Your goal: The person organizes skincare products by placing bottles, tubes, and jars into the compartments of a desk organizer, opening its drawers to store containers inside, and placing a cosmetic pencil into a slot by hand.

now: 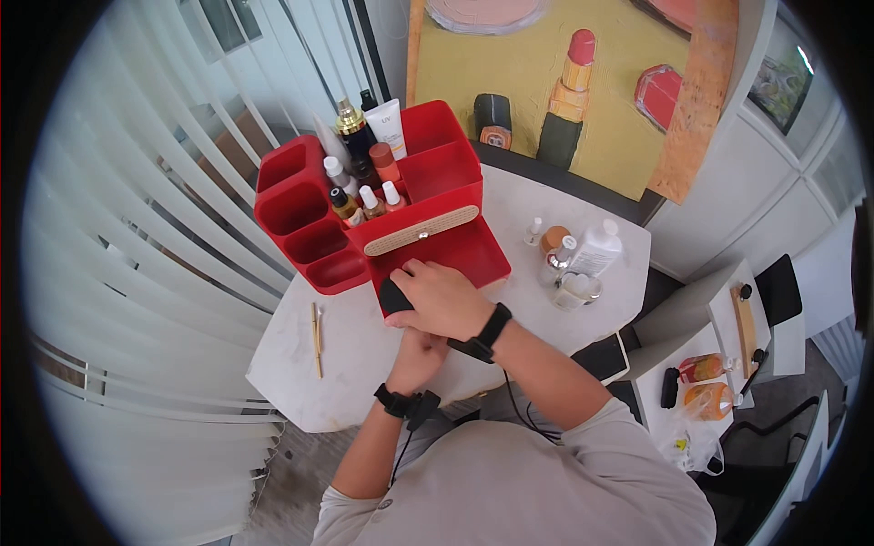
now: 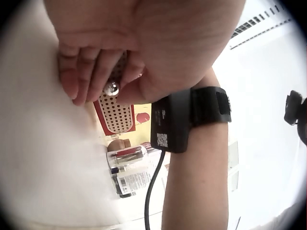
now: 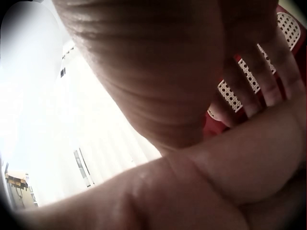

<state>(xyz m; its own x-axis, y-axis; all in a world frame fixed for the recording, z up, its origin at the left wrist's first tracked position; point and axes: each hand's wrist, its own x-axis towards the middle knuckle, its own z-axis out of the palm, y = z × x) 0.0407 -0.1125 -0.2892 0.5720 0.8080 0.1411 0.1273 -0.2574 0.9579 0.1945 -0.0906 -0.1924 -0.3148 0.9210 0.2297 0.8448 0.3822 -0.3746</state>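
Note:
In the head view, a rounded black item (image 1: pixel 393 298) lies between the thumb and fingers of my right hand (image 1: pixel 446 298), over the pulled-out red drawer (image 1: pixel 473 259). My left hand (image 1: pixel 421 359) is just below the right one, at the front edge, partly covered by it. The left wrist view shows the left palm (image 2: pixel 139 33) with loosely bent fingers and nothing visible in them, near the silver knob (image 2: pixel 112 88). In the right wrist view, the right hand's fingers (image 3: pixel 261 81) hang in front of the woven drawer front (image 3: pixel 249 74); the black item is hidden there.
The red organizer (image 1: pixel 442 187) holds several bottles and tubes. Two thin gold sticks (image 1: pixel 318 341) lie on the white table (image 1: pixel 291 391), left. Several bottles and jars, including a white bottle (image 1: pixel 601 244), stand at the right. Vertical blinds (image 1: pixel 155 227) hang at the left.

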